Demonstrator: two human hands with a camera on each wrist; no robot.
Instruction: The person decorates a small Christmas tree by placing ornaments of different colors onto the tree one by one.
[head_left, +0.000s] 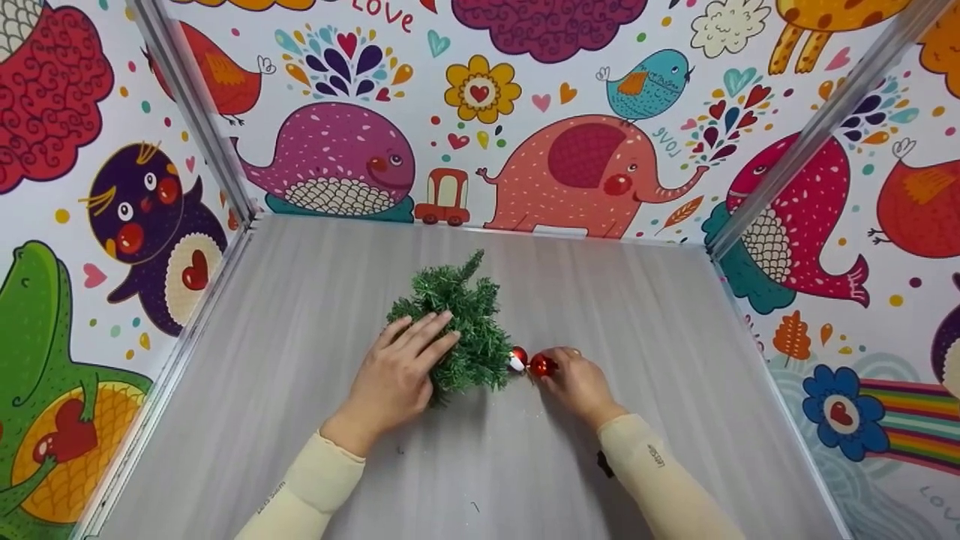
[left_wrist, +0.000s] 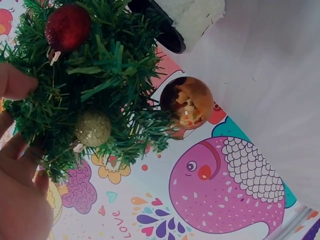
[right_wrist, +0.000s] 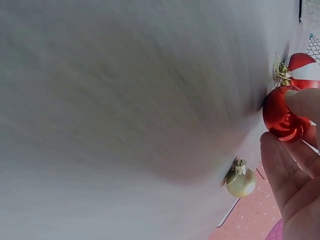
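Left hand (head_left: 399,369): your straightened fingers touch the green tree (head_left: 474,337) on the table (head_left: 315,300).
Right hand (head_left: 579,382): you pinch the red bauble (right_wrist: 278,114) alongside.
Hung: dark-red bauble (left_wrist: 68,27), glittery bauble (left_wrist: 93,128), coppery bauble (left_wrist: 189,101).
Unhung, seemingly: striped bauble (right_wrist: 303,73), pale ball (right_wrist: 241,184).

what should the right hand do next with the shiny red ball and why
Probably lift the shiny red ball toward the tree: the right hand pinches it, the left hand touches the tree, and red and gold baubles show among its branches.
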